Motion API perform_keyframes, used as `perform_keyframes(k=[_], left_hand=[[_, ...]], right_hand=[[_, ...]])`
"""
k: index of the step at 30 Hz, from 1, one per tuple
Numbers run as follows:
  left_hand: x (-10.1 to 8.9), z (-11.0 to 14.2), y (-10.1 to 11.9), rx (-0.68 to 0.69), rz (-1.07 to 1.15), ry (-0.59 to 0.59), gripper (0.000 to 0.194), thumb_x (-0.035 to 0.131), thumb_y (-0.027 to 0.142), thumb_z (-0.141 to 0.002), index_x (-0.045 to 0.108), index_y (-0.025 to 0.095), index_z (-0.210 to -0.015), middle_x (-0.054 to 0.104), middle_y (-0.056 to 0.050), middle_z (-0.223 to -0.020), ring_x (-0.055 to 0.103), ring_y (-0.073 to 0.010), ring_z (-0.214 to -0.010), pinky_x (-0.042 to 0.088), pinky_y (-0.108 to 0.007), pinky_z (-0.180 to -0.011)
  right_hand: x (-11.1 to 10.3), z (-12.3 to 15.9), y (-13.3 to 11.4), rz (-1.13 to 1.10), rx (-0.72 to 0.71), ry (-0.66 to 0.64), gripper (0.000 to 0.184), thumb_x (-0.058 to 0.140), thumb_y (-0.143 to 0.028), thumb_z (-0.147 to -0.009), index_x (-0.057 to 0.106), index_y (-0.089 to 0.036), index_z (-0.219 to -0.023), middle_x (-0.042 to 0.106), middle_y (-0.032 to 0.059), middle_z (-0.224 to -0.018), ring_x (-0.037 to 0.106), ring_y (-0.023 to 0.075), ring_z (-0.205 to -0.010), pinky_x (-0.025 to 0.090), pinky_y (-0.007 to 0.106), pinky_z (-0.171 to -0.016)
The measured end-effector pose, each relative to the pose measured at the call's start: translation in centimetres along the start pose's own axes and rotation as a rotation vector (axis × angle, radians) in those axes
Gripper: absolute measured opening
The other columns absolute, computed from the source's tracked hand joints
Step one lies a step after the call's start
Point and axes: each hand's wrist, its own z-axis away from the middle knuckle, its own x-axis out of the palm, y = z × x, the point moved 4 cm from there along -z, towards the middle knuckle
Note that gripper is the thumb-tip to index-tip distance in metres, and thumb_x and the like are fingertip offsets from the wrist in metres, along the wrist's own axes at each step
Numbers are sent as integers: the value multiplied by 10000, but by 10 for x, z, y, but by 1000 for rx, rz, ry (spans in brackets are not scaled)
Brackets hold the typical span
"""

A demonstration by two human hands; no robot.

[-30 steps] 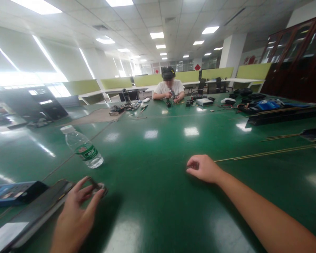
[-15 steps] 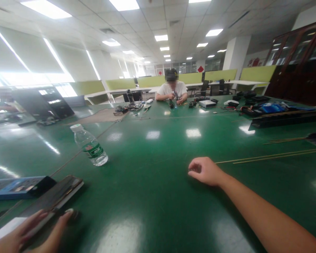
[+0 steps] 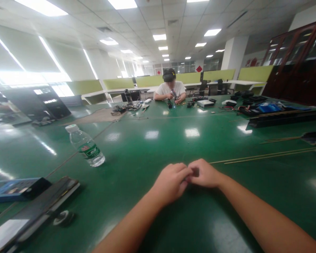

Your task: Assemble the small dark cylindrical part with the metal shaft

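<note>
My left hand [image 3: 171, 182] and my right hand [image 3: 205, 174] meet above the green table [image 3: 137, 151], fingertips touching. The fingers of both are curled and pinched together. Whatever lies between them is too small and too covered to make out. Just right of my right hand, thin brass-coloured rods [image 3: 264, 155] stretch across the tabletop. At the lower left a small round object, dark with a pale ring [image 3: 64, 218], rests beside a long flat dark case [image 3: 48, 200] with a white patch on its near end.
A clear water bottle [image 3: 91, 150] with a green label stands on the left. Behind the flat case lies a blue box [image 3: 15, 188]. A person [image 3: 170, 89] sits across the table, holding a tool. Parts, a black tray [image 3: 287, 117] and blue items lie at the far right.
My left hand has left the round object and flat case at the lower left and come across to my right hand. My right hand stays about where it was, still pinched.
</note>
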Motion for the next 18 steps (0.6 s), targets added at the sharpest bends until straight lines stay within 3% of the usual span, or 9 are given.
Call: perform_keyframes(k=[4,9,14,18], left_hand=[[21,-12,3,17,-1,-40,174,593,103,-791,637,191,-935,655,-51,-965,608,-189,-843,451,-304,-742],[16,0,-6,-22,82,15,122,543,113,-857,635,181,-902,645,-54,-901,604,-175,-830,475,-274,-727],[-25,41,-40,-283,143,193,161,554,228,-899,663,226,-1018,706,-28,-982,665,-181,-897,529,-303,-836],[-80,123,-70,-600,-106,492,264,593,427,-882,670,274,-1083,710,9,-1079,682,-236,-948,526,-370,-903]], right_hand=[[4,-2,7,-122,51,-90,80,639,-160,-693,625,-119,-625,557,-38,-606,510,116,-592,361,202,-539],[5,-1,7,-243,98,-130,153,727,-254,-713,683,-110,-688,564,-36,-600,484,102,-571,352,206,-538],[2,0,7,-164,159,-129,294,786,-378,-707,767,-124,-853,652,6,-642,533,118,-567,382,216,-531],[0,-1,9,-107,162,-143,289,786,-396,-709,777,-147,-857,682,18,-667,568,129,-582,407,219,-536]])
